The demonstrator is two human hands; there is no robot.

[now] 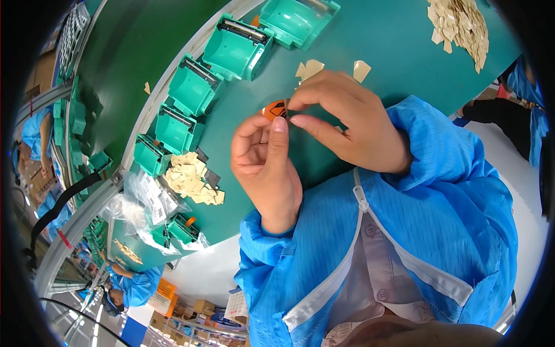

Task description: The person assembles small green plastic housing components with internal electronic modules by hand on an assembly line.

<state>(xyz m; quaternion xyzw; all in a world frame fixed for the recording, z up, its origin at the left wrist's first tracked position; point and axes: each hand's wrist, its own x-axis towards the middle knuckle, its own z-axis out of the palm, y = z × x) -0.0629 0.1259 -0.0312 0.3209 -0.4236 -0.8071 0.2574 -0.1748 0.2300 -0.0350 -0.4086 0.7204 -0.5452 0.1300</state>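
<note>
Between the thumb and fingers of my left hand [269,159] is a small orange piece [274,110] with black markings, held above the green table. My right hand [350,118] is bent in a pinch at the right edge of that piece. Whatever lies between its thumb and forefinger is too small to make out. Just beyond my hands, a few loose cream-coloured slips [313,68] lie on the table, with one more slip [361,70] to their right.
Teal plastic housings [234,52] with dark bars line the rail on the left. A pile of cream slips [188,176] lies beside black pieces and clear plastic bags [144,199]. Another slip heap [459,26] sits far right. A co-worker in blue [136,286] is at lower left.
</note>
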